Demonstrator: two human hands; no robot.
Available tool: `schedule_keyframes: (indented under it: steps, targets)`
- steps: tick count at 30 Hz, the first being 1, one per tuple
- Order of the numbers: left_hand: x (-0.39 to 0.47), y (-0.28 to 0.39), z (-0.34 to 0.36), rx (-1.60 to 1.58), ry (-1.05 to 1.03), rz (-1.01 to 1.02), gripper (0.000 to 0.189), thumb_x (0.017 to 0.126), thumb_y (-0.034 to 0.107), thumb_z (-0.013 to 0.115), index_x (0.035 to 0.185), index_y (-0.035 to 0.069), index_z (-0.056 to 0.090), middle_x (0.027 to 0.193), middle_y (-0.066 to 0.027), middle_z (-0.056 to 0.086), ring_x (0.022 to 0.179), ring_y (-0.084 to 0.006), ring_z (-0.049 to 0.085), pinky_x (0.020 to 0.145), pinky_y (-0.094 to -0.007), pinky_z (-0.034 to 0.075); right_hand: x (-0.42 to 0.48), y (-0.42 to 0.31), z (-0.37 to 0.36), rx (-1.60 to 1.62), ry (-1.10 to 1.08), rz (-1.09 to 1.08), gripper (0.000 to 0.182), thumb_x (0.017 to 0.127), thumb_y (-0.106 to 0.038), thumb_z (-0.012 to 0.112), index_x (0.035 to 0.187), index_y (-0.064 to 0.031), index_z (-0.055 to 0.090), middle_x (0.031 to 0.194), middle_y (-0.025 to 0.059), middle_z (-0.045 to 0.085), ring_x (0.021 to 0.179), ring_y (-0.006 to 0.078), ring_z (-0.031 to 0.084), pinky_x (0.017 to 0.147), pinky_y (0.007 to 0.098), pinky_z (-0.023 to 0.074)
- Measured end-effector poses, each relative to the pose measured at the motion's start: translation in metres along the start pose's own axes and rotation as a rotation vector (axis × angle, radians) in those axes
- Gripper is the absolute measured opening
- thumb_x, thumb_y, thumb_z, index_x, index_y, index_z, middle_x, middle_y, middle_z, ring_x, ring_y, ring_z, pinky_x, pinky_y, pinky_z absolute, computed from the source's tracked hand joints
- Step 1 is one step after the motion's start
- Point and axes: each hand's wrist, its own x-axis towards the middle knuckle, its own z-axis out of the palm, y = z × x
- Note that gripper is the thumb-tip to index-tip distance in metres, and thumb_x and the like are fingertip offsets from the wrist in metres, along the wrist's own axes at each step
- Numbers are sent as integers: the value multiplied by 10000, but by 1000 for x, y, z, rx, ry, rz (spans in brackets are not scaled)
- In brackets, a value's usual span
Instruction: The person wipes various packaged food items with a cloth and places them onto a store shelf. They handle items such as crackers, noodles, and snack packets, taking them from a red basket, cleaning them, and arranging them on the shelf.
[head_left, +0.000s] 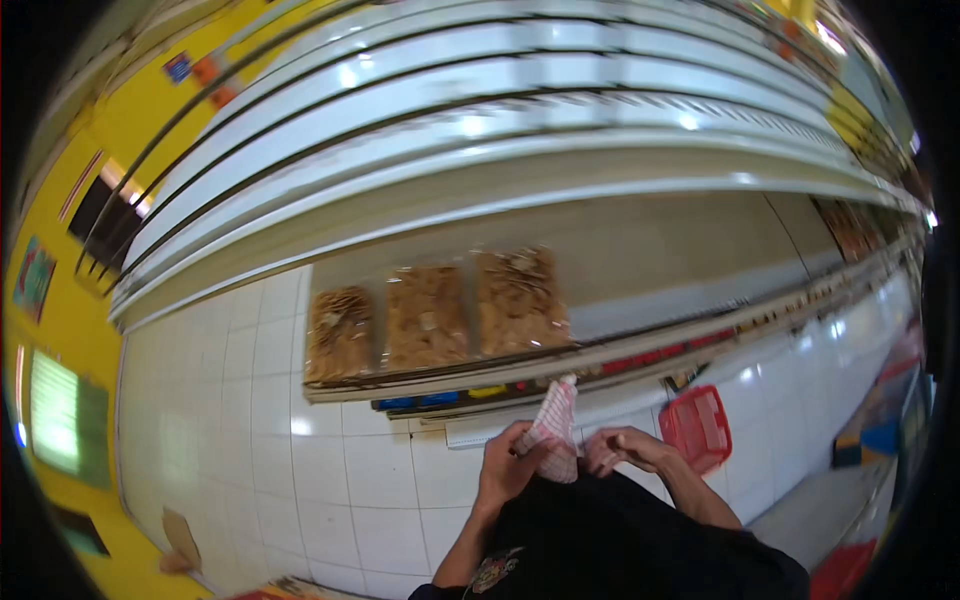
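Observation:
A pink-and-white checked cloth (559, 427) is bunched in my left hand (504, 466), its upper end standing up in a narrow fold. My right hand (634, 450) is just right of the cloth, its fingers loosely curved and slightly blurred, and I see nothing held in it. Both hands are in front of my dark shirt, below the front edge of a shelf (675, 289). On this shelf three clear plastic packs of brown chips or crackers lie in a row: a left pack (339, 337), a middle pack (427, 319) and a right pack (523, 304).
Above the packs, shelf tiers with wire rails (480, 60) rise. Lower shelves hold coloured packages (660, 354). A red plastic basket (696, 429) stands on the white tiled floor (382, 472) to my right. A yellow wall (67, 187) is at left, and more goods (874, 442) are at far right.

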Motion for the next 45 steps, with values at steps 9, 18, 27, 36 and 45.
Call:
schedule_keyframes:
  steps: [9,18,27,36,45]
  targets:
    - [6,-18,107,-381,-345,-28,209,843,114,741,981,1,632,914,-29,656,826,-85,584,765,-237,467,-66,38,34,557,373,-710,758,921,-528,530,1443,-13,337,1451,149,431,1343,288,405,1143,444,267]
    - [-56,-68,202,5,-609,-177,232,922,188,658,1037,-10,628,973,-51,662,864,-87,587,794,-231,461,-201,108,58,750,847,-729,230,948,-193,584,1105,-25,588,1078,103,664,983,193,654,893,365,531]
    - [-128,-47,324,-135,-1002,-217,444,1012,325,490,1237,-49,574,1145,-86,644,1048,-142,572,940,-282,423,-315,182,106,720,1079,-949,344,936,-181,604,1233,-24,531,1077,97,653,976,181,649,894,350,530]
    - [-162,-67,402,-118,-1352,-325,376,1003,285,515,1207,-22,594,1110,-81,660,974,-141,609,895,-275,452,-339,267,151,1051,939,-1358,688,869,-333,687,1397,-10,385,1308,172,548,1187,281,559,1052,436,425]
    - [-199,-52,505,5,-1568,-409,458,1001,368,497,1193,-36,595,1147,-99,648,1028,-153,592,921,-287,425,-377,294,153,1142,1200,-1435,541,912,-336,633,1310,1,488,1264,152,595,1163,260,586,1016,428,464]
